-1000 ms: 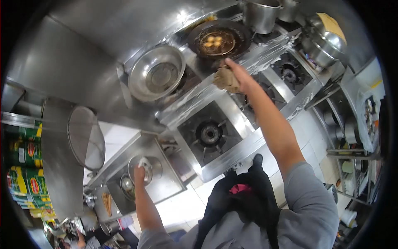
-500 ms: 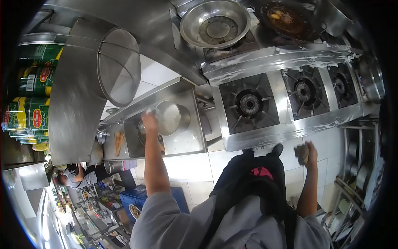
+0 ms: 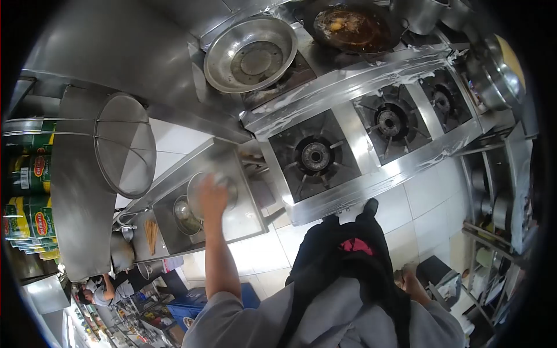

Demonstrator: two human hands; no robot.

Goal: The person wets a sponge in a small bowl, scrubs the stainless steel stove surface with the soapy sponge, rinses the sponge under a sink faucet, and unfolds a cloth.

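My left hand (image 3: 213, 197) is over a metal pot (image 3: 231, 191) on the steel sink counter (image 3: 246, 217). Motion smears its fingers, so I cannot tell whether it grips anything. Below and left of it, a round metal bowl (image 3: 184, 223) sits in the sink basin (image 3: 168, 217). Low by my right side is my right hand (image 3: 413, 284), closed on a crumpled grey-brown cloth (image 3: 398, 276), of which only a small edge shows beside the dark apron (image 3: 325, 255).
A stove (image 3: 371, 159) with three burners and foamy streaks is ahead. Behind it rest a wide metal basin (image 3: 232, 75) and a dark wok (image 3: 351, 32). Chopsticks (image 3: 151, 236) lie left of the sink. Another person (image 3: 110, 290) is at far left; shelving (image 3: 493, 238) stands right.
The view has turned and shifted, so stove and sink appear further left. My left hand has moved across the pot, uncovering the bowl. My right hand has dropped back towards my body with the cloth.
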